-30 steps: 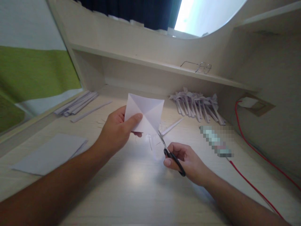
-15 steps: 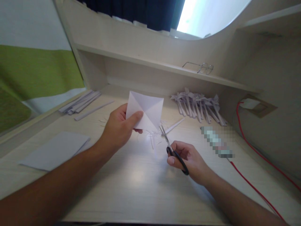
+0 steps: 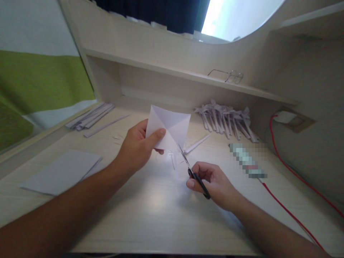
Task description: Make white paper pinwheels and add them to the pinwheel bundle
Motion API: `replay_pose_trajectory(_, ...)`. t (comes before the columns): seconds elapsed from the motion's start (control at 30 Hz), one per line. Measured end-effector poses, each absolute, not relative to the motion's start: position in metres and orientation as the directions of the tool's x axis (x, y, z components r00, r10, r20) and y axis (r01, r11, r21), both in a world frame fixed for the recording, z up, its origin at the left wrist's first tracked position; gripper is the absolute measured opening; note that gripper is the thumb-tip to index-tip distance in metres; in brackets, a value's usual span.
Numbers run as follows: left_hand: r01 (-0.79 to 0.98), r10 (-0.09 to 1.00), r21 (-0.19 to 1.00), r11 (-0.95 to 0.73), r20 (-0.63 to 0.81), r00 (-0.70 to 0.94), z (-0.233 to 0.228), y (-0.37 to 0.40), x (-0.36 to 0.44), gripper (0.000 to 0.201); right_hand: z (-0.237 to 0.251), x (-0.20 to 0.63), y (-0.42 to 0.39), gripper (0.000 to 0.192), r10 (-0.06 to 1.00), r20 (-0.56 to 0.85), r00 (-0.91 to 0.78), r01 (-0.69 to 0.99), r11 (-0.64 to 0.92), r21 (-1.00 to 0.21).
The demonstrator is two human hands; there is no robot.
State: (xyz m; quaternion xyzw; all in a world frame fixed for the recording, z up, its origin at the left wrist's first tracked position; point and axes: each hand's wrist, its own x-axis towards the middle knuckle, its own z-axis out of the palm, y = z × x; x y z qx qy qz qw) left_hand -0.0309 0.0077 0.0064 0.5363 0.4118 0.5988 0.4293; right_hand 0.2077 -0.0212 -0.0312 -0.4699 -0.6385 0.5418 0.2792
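My left hand (image 3: 137,148) pinches a small white paper square (image 3: 170,125) creased along both diagonals, holding it upright above the desk by its lower left part. My right hand (image 3: 215,182) grips black-handled scissors (image 3: 192,172). The blades point up and left, and their tips sit at the paper's bottom corner. Thin paper slivers (image 3: 173,159) lie on the desk just below the square.
A pile of folded paper pieces (image 3: 225,120) lies at the back right, with a loose strip (image 3: 197,143) nearer. Paper strips (image 3: 90,116) are stacked at back left, flat sheets (image 3: 63,172) at left. A red cable (image 3: 290,211) runs along the right. Glasses (image 3: 228,75) rest on the shelf.
The scissors drew back right with blades apart, then returned to the paper's bottom corner with the blades closer together. My left hand shifted the square slightly right.
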Motion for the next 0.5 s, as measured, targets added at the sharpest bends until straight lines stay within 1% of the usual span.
replay_pose_trajectory(0.37, -0.058, 0.963, 0.962, -0.267, 0.266, -0.034, 0.0094, 0.005, -0.0292, 0.025, -0.0309, 0.2065, -0.0224, 0.046, 0.899, -0.171, -0.403, 0.289, -0.052, -0.956)
replay_pose_trajectory(0.5, -0.025, 0.979, 0.979, -0.202, 0.201, -0.033, 0.0106, 0.0052, -0.029, 0.023, -0.0306, 0.2063, -0.0223, 0.046, 0.898, -0.168, -0.406, 0.28, -0.053, -0.959)
